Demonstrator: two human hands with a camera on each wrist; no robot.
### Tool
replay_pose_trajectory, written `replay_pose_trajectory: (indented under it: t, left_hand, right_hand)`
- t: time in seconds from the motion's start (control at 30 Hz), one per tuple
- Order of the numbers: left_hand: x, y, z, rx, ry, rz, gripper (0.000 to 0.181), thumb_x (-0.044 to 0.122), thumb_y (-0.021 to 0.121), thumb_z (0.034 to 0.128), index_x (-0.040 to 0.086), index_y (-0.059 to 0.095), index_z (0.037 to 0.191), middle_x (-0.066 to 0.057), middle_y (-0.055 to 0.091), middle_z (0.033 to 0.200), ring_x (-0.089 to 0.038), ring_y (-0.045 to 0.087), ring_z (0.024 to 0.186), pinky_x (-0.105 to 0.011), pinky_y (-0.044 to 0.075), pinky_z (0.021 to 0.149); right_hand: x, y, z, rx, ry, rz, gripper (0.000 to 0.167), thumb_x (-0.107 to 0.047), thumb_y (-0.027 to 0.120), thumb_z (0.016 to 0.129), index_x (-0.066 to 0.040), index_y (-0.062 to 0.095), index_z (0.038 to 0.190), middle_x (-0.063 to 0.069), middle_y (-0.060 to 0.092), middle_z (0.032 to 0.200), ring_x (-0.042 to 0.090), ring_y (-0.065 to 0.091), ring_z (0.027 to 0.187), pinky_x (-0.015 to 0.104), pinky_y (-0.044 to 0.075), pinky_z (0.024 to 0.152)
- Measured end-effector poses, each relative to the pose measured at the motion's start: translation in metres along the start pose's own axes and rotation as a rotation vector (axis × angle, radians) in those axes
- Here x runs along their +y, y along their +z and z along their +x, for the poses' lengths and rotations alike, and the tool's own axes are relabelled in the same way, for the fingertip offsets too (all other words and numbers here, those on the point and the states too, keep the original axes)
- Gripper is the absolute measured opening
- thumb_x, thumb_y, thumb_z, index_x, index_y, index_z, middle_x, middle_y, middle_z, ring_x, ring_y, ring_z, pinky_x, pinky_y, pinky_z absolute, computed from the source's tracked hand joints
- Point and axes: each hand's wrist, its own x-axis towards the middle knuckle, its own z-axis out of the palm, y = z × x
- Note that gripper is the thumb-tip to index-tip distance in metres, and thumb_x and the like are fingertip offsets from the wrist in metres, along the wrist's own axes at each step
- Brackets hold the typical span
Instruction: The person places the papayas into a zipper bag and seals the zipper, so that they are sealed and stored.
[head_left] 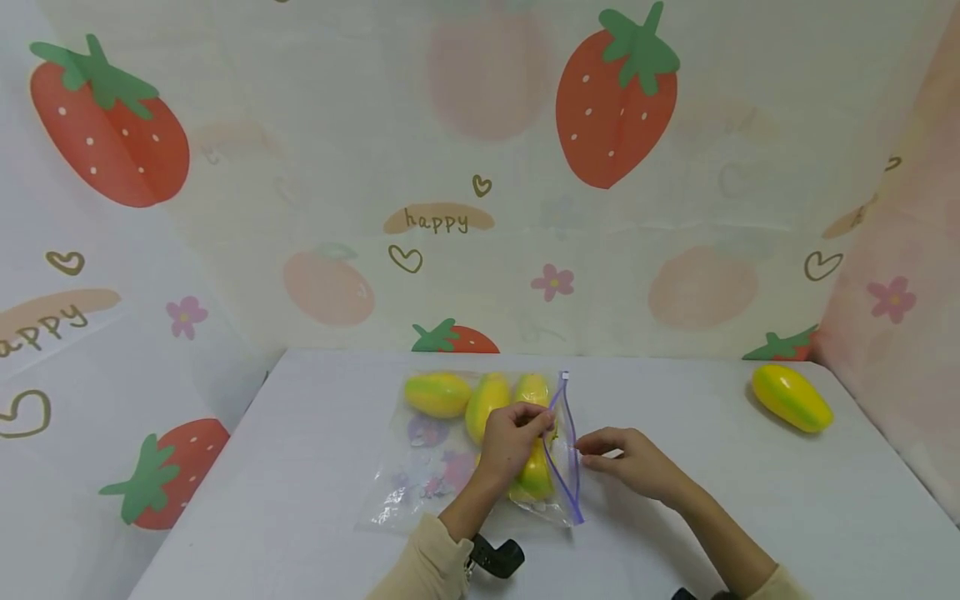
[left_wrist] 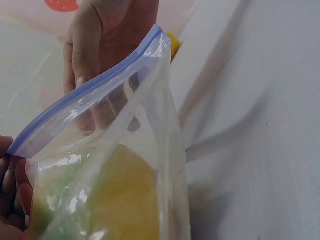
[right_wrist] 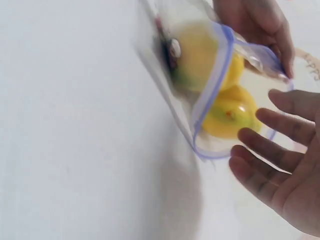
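A clear zip bag (head_left: 390,500) with a purple closure strip (head_left: 576,479) lies on the table, its mouth toward the right. Inside are several yellow fruits with green patches, shaped like mangoes or papayas, one of them at the upper left (head_left: 437,395). My left hand (head_left: 506,446) pinches the bag's edge by the mouth. Just beside the opening is my right hand (head_left: 633,462). The right wrist view shows that right hand (right_wrist: 295,170) with its fingers spread and extended, holding nothing. Between the parted strips (right_wrist: 216,82) the fruits (right_wrist: 232,117) are visible.
One more yellow-green fruit (head_left: 792,398) lies by itself at the table's far right. The white table (head_left: 300,467) ends at a patterned cloth backdrop (head_left: 517,250) behind and at both sides. A black wrist device (head_left: 498,558) sits below the left hand.
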Motion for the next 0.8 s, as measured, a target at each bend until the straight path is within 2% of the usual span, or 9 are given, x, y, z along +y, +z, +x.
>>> replay_pose_trajectory:
  t: [0.17, 0.27, 0.43, 0.67, 0.73, 0.8]
  left_hand:
    - [-0.001, 0.0, 0.001, 0.004, 0.001, 0.0, 0.024, 0.024, 0.069, 0.0902, 0.001, 0.074, 0.091, -0.011, 0.071, 0.08, -0.008, 0.058, 0.069, -0.017, 0.048, 0.066]
    - [-0.001, 0.001, 0.0, 0.009, 0.003, 0.003, 0.024, 0.024, 0.069, 0.0901, 0.0, 0.074, 0.091, -0.014, 0.072, 0.082, -0.008, 0.058, 0.069, -0.016, 0.048, 0.066]
    - [0.005, 0.001, -0.003, 0.008, 0.0, 0.012, 0.022, 0.019, 0.067, 0.0912, -0.002, 0.073, 0.092, -0.021, 0.072, 0.086, -0.008, 0.056, 0.07, -0.015, 0.046, 0.065]
    - [0.033, -0.003, -0.018, -0.005, -0.002, 0.009, 0.02, 0.011, 0.065, 0.0914, -0.008, 0.071, 0.091, -0.027, 0.07, 0.087, -0.009, 0.056, 0.07, -0.015, 0.045, 0.065]
    - [0.034, -0.003, -0.02, -0.002, 0.006, 0.006, 0.02, 0.011, 0.065, 0.0915, -0.008, 0.071, 0.091, -0.026, 0.07, 0.086, -0.009, 0.056, 0.07, -0.015, 0.046, 0.065]
    - [0.028, -0.002, -0.017, 0.005, 0.006, 0.011, 0.02, 0.012, 0.066, 0.0914, -0.007, 0.072, 0.091, -0.024, 0.07, 0.085, -0.008, 0.056, 0.069, -0.016, 0.046, 0.065]
  right_hand:
    - [0.001, -0.011, -0.005, -0.036, -0.024, -0.055, 0.036, -0.029, 0.063, 0.094, -0.004, 0.067, 0.119, 0.014, 0.068, 0.118, 0.031, 0.059, 0.108, 0.028, 0.052, 0.083]
    - [0.002, -0.016, -0.007, -0.028, -0.022, -0.08, 0.037, -0.03, 0.064, 0.093, -0.004, 0.067, 0.119, 0.014, 0.068, 0.117, 0.031, 0.06, 0.108, 0.026, 0.052, 0.082]
    - [0.001, -0.024, -0.008, -0.002, 0.02, -0.104, 0.036, -0.026, 0.064, 0.093, -0.002, 0.065, 0.12, 0.016, 0.067, 0.118, 0.031, 0.06, 0.109, 0.032, 0.052, 0.084]
    - [0.002, -0.035, -0.012, 0.078, 0.046, -0.187, 0.035, -0.022, 0.065, 0.092, -0.001, 0.065, 0.119, 0.019, 0.067, 0.117, 0.031, 0.061, 0.107, 0.034, 0.053, 0.083]
    - [0.003, -0.038, -0.013, 0.099, 0.041, -0.232, 0.034, -0.022, 0.066, 0.092, -0.001, 0.065, 0.119, 0.018, 0.067, 0.116, 0.031, 0.061, 0.106, 0.035, 0.054, 0.082]
    - [0.004, -0.042, -0.014, 0.114, 0.037, -0.279, 0.033, -0.021, 0.066, 0.092, -0.001, 0.065, 0.119, 0.017, 0.068, 0.116, 0.031, 0.06, 0.105, 0.037, 0.055, 0.082]
